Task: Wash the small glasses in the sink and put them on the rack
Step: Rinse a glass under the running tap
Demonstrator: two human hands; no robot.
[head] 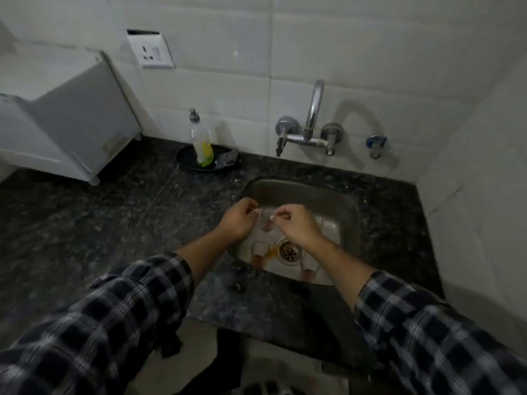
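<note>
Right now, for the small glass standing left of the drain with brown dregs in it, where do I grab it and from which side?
Pinch the glass by its upper wall just under the rim, on opposite sides, coming down from above. It stands upright with its mouth open upward, and the sink wall looks close on its left, so a sideways reach seems cramped.

Left hand [236, 220] curled, right hand [299, 225] curled, close

Navy-white plaid sleeves [427, 337], speckled black counter [85, 223], yellow-green soap bottle [203, 143]
</note>
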